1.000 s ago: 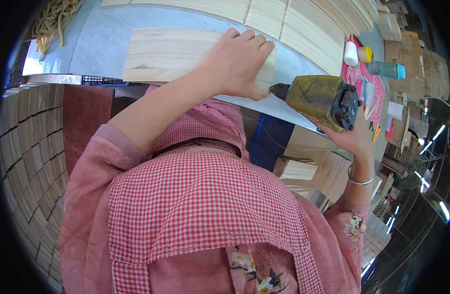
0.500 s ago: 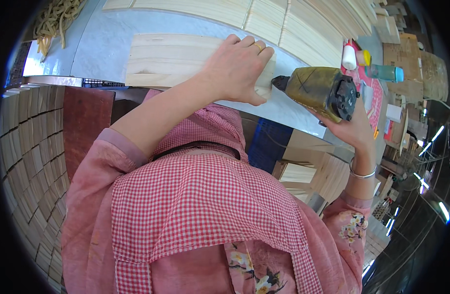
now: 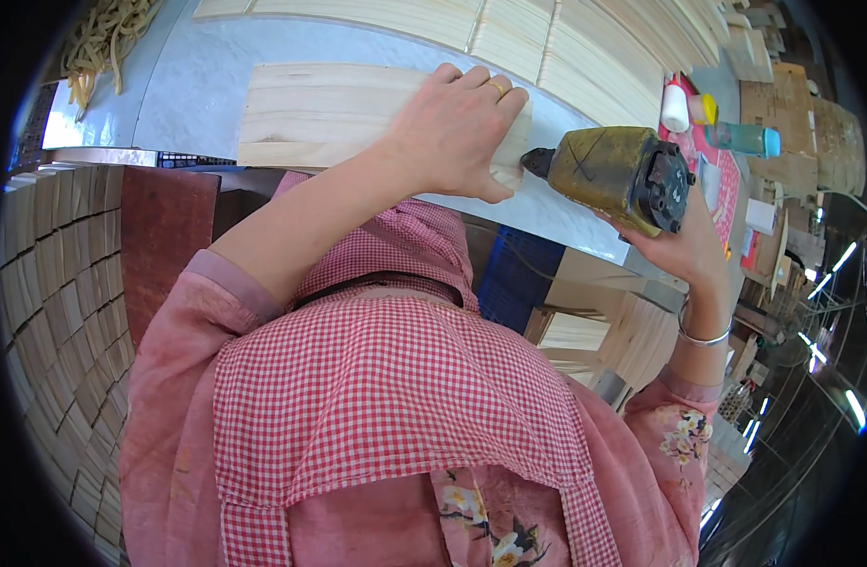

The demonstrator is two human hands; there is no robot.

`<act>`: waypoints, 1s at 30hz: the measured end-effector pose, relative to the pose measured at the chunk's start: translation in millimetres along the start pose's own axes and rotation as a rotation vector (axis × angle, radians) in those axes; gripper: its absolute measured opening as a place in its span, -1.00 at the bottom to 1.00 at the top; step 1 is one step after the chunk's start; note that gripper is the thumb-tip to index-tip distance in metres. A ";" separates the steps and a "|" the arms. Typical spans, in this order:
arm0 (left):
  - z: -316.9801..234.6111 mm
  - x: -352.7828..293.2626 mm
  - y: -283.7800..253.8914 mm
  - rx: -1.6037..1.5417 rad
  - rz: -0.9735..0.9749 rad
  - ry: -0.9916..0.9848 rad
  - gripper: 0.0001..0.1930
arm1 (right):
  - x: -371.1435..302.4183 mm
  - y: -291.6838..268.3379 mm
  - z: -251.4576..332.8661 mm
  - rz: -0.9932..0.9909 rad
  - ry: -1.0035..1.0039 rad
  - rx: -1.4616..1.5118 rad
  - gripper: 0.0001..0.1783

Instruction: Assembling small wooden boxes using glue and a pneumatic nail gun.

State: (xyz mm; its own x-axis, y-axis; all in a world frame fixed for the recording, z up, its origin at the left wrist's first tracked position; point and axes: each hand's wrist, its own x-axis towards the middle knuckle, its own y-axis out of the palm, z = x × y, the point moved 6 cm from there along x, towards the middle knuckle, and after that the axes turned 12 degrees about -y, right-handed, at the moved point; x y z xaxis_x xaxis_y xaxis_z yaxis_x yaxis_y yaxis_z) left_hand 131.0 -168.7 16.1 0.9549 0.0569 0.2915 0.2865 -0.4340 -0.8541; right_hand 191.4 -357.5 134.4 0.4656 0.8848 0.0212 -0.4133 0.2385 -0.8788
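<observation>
Pale wooden board flat on the table, lengthwise left to right along the near edge. Left hand laid across the right part of the board: palm down, spread, fingers bent toward the far edge, thumb well apart at the near edge. Resting on the board rather than closed round it. Gold ring on one finger.

Right hand wrapped round a scuffed yellow-green tool, fingers partly hidden under the body. Black end cap to the right, black nose toward the board's right end. Nose either touching or just beside the board, hard to tell from above. Silver bangle on the right wrist.

Beyond the board: long pale planks side by side along the far side of the table. Farther right: white bottle, yellow-lidded container, clear bottle with a blue cap, all close together. Far left corner: tangle of tan strips.

Below table level: dark red panel and stacked wood pieces at left, blue crate right of the red-and-white checked apron.
</observation>
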 end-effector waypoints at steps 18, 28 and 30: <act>20.2 -12.7 -31.1 0.125 0.132 -0.008 0.12 | -52.9 0.8 -20.9 -0.345 0.321 0.107 -0.54; 47.4 -33.8 -187.7 -0.425 -0.044 -0.097 0.23 | -197.3 23.0 -203.1 -0.201 0.618 -0.566 -0.39; 53.8 -38.5 -201.4 -0.518 -0.204 -0.030 0.22 | -222.2 34.1 -232.1 -0.180 0.807 -0.674 -0.30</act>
State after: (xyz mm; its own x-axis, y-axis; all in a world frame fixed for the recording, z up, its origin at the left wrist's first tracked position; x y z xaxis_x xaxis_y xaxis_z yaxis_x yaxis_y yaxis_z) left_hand 40.7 -35.0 153.7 0.8880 0.2086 0.4097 0.3975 -0.7961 -0.4563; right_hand 255.4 -638.9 -11.0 0.9595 0.2722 0.0719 0.1162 -0.1505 -0.9818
